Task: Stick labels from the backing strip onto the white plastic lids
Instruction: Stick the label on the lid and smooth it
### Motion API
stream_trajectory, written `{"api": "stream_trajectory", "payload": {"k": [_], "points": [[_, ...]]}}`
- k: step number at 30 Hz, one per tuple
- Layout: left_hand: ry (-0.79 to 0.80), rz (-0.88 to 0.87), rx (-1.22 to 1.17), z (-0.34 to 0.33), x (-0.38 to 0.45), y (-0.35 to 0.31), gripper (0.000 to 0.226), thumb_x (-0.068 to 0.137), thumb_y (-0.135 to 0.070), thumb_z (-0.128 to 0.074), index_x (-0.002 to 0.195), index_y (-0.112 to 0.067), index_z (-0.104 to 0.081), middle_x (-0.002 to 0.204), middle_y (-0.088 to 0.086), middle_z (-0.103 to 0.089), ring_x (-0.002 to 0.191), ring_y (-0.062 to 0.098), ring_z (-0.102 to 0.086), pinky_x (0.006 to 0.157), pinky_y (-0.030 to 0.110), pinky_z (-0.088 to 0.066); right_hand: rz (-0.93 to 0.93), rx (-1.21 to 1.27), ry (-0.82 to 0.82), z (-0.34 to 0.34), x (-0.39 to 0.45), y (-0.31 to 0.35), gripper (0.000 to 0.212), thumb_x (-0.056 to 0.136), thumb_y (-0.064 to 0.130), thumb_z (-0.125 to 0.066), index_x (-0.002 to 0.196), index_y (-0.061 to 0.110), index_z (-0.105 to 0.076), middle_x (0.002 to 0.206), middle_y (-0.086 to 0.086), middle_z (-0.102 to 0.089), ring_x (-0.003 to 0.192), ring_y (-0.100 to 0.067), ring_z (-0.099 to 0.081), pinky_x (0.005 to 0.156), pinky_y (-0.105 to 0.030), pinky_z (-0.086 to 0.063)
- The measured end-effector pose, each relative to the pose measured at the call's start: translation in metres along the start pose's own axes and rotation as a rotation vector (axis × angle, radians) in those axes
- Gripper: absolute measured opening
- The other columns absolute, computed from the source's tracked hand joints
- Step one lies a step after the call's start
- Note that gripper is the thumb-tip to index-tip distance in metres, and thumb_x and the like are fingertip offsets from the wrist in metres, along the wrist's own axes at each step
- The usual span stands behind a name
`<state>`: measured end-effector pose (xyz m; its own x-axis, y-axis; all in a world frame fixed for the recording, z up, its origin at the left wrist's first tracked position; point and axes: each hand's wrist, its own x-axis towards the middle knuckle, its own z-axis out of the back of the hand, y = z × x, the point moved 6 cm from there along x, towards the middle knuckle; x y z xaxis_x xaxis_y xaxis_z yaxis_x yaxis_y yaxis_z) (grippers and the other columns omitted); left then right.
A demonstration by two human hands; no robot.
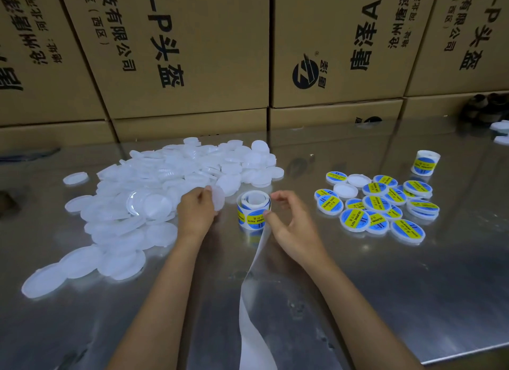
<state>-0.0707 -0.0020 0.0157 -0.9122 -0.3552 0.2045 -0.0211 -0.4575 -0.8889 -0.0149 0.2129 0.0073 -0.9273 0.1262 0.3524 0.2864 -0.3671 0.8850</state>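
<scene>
Left hand (196, 210) pinches one blank white lid (219, 197) by its edge, held on edge above the metal table (385, 301). Right hand (286, 218) grips nothing, fingers loosely curled, thumb touching the label roll (254, 208) standing between the two hands. Empty backing strip (252, 301) trails from the roll toward the person. Left of the held lid: heap of unlabelled lids (154, 185). Right of the right hand: cluster of labelled lids (380, 204); beyond it, a second roll (425, 162).
</scene>
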Motion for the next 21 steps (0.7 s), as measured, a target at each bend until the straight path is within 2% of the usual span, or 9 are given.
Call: {"api": "stream_trajectory", "payload": {"k": [2,3,5,7,9,12,15,18,21], "points": [[0.040,0.182,-0.308,0.000,-0.003,0.003,0.019,0.104,-0.019,-0.051,0.098,-0.004,-0.062,0.100,0.014,-0.066,0.082,0.027,-0.067,0.057,0.025,-0.054,-0.002,0.007,0.049,-0.005,-0.002,0.001,0.036,0.093,0.015,-0.058,0.128,0.026,-0.054,0.129,0.012,-0.057,0.127,-0.008,-0.047,0.108,-0.030,-0.038],[0.078,0.260,-0.474,-0.001,-0.006,0.002,0.015,0.104,-0.018,-0.052,0.104,-0.005,-0.062,0.104,0.012,-0.066,0.081,0.022,-0.068,0.056,0.022,-0.056,-0.019,0.024,0.087,-0.007,-0.003,0.001,0.041,0.095,0.013,-0.053,0.133,0.028,-0.051,0.134,0.013,-0.055,0.131,-0.007,-0.044,0.111,-0.031,-0.036],[0.167,0.322,-0.697,-0.005,-0.010,-0.003,0.023,0.105,-0.016,-0.048,0.117,-0.002,-0.060,0.114,0.014,-0.067,0.091,0.027,-0.072,0.065,0.027,-0.062,-0.045,0.040,0.159,-0.012,-0.005,0.001,0.049,0.097,0.008,-0.042,0.141,0.029,-0.048,0.143,0.013,-0.050,0.136,-0.005,-0.039,0.115,-0.029,-0.031],[0.228,0.307,-0.757,-0.006,-0.013,-0.011,0.023,0.104,-0.014,-0.044,0.114,-0.001,-0.061,0.112,0.016,-0.070,0.093,0.030,-0.073,0.066,0.032,-0.063,-0.026,0.037,0.180,-0.014,-0.005,0.004,0.050,0.097,0.001,-0.037,0.139,0.022,-0.053,0.146,0.011,-0.047,0.137,-0.001,-0.037,0.114,-0.017,-0.027],[0.245,0.314,-0.764,-0.006,-0.016,-0.016,0.023,0.103,-0.014,-0.042,0.100,-0.004,-0.063,0.101,0.013,-0.072,0.080,0.025,-0.074,0.057,0.030,-0.060,-0.010,0.060,0.150,-0.012,-0.005,0.008,0.046,0.097,-0.004,-0.035,0.131,0.013,-0.060,0.142,0.010,-0.048,0.132,0.002,-0.039,0.108,-0.006,-0.026],[0.264,0.349,-0.648,-0.007,-0.018,-0.016,0.030,0.098,-0.018,-0.038,0.078,-0.010,-0.058,0.072,0.007,-0.066,0.057,0.019,-0.060,0.044,0.025,-0.046,-0.019,0.089,0.080,-0.006,-0.004,0.008,0.045,0.096,-0.003,-0.035,0.125,0.015,-0.064,0.132,0.010,-0.057,0.124,0.000,-0.049,0.107,-0.014,-0.035],[0.428,0.278,-0.367,-0.014,-0.020,-0.020,0.037,0.089,-0.025,-0.038,0.058,-0.008,-0.051,0.047,0.004,-0.044,0.044,0.016,-0.037,0.042,0.020,-0.026,-0.023,0.076,0.043,-0.003,-0.002,0.005,0.046,0.093,-0.001,-0.037,0.124,0.022,-0.063,0.123,0.008,-0.064,0.114,-0.004,-0.057,0.098,-0.019,-0.044],[0.464,0.203,-0.016,-0.022,-0.022,-0.021,0.045,0.091,-0.044,-0.051,0.062,-0.010,-0.059,0.046,-0.004,-0.044,0.043,0.012,-0.040,0.041,0.018,-0.030,-0.013,0.079,0.026,-0.003,0.000,0.001,0.045,0.087,-0.006,-0.044,0.117,0.025,-0.058,0.114,0.009,-0.065,0.096,-0.010,-0.062,0.085,-0.023,-0.051],[0.362,0.037,0.188,-0.027,-0.020,-0.022,0.049,0.082,-0.057,-0.069,0.075,-0.009,-0.063,0.066,-0.009,-0.059,0.064,0.010,-0.056,0.059,0.026,-0.042,-0.030,0.082,0.019,-0.006,0.002,-0.007,0.049,0.085,-0.005,-0.053,0.126,0.022,-0.055,0.120,0.006,-0.062,0.099,-0.015,-0.061,0.093,-0.029,-0.051]]}}
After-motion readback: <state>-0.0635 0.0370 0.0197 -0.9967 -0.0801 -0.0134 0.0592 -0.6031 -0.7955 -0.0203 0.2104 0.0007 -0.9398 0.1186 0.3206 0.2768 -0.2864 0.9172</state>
